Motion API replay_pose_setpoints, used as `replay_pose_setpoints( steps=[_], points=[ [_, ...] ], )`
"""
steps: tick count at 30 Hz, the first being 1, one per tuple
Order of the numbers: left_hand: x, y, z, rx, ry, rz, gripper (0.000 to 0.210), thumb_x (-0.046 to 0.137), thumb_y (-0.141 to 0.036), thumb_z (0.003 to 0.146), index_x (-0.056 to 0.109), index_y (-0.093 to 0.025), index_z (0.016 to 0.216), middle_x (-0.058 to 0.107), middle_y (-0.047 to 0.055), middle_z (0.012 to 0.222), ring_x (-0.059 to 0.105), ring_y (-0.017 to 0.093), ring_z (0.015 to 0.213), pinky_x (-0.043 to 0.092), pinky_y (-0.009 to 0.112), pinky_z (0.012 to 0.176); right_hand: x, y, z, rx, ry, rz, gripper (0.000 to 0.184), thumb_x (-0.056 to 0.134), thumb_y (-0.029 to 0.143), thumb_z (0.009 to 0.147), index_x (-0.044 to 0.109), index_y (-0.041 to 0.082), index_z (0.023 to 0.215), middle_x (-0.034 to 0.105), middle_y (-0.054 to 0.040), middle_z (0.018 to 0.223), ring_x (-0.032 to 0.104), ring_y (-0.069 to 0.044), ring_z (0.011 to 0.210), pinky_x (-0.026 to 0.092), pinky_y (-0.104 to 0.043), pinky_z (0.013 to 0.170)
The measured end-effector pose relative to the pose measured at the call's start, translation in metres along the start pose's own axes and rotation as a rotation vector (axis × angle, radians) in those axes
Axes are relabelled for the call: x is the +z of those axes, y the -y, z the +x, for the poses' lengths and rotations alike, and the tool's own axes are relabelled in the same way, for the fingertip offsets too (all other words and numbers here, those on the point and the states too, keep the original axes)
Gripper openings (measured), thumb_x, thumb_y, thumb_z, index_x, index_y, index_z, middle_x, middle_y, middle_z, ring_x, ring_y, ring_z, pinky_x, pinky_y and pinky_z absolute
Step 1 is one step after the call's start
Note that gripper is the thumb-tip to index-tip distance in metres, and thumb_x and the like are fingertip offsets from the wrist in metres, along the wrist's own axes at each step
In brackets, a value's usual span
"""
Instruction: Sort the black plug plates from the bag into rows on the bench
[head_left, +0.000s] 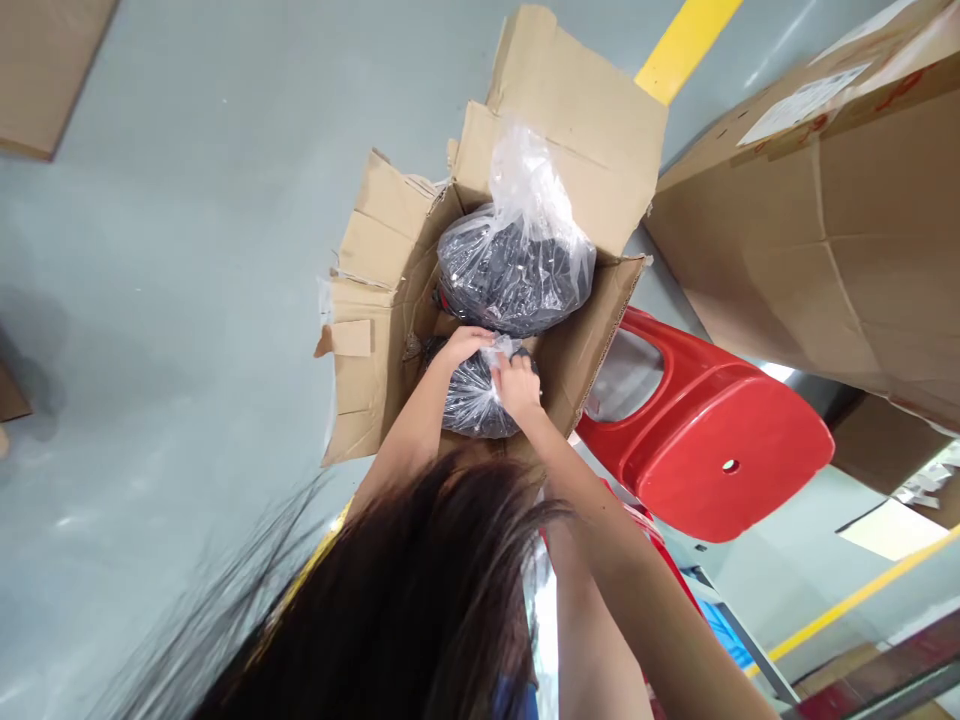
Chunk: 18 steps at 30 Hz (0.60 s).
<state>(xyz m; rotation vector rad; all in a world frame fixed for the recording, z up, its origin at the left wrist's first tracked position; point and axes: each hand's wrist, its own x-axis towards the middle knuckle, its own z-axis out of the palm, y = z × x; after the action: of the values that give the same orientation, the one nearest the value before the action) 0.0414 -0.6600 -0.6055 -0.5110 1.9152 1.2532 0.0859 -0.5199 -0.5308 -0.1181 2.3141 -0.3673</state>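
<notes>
Both my hands reach down into an open cardboard box (360, 375). In it, nearest me, lies a clear plastic bag (478, 408) filled with dark items I cannot make out. At its gathered top, my left hand (471, 343) has its fingers closed on the plastic from the left. From the right, my right hand (517, 385) grips the same gathered neck, thumb and fingers bent around it. Just beyond my hands sits a larger clear plastic bag (517, 270) of dark contents, its loose top standing up against the far flap.
A red plastic stool (735, 455) lies close against the box's right side. Large cardboard cartons (817, 220) stand at the right. More cardboard (49, 75) is at the upper left. Yellow tape (686, 45) marks the grey floor (225, 200). Dark hair (397, 600) covers part of the lower view.
</notes>
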Motion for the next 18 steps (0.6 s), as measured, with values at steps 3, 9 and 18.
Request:
replay_pose_setpoints(
  steps=[3,9,18],
  points=[
    [0.001,0.004,-0.004,0.016,-0.003,0.006,0.030,0.058,-0.036,0.094,0.061,-0.013,0.112,0.064,0.007,0.112,0.063,0.020,0.098,0.055,0.040,0.086,0.000,-0.001,0.012,0.012,-0.066,0.019,0.032,0.051,0.031,0.097,0.055,0.017,0.126,0.051,-0.0107,0.135,0.047,-0.027,0.126,0.040,-0.051,0.104],
    [0.018,0.006,-0.021,0.033,-0.103,0.117,0.029,0.057,-0.038,0.094,0.063,-0.014,0.107,0.066,0.007,0.110,0.064,0.019,0.101,0.052,0.042,0.091,0.011,-0.003,0.033,0.127,-0.072,0.141,0.031,0.058,0.033,0.095,0.058,0.016,0.121,0.058,-0.0092,0.127,0.055,-0.025,0.117,0.046,-0.049,0.100],
    [0.017,-0.005,-0.042,0.196,-0.071,0.375,0.042,0.056,-0.034,0.094,0.050,-0.018,0.133,0.058,0.010,0.128,0.057,0.024,0.115,0.044,0.049,0.101,0.022,-0.014,0.079,0.427,-0.069,0.339,0.030,0.059,0.037,0.094,0.060,0.017,0.116,0.061,-0.0083,0.120,0.060,-0.022,0.106,0.052,-0.045,0.092]
  ],
)
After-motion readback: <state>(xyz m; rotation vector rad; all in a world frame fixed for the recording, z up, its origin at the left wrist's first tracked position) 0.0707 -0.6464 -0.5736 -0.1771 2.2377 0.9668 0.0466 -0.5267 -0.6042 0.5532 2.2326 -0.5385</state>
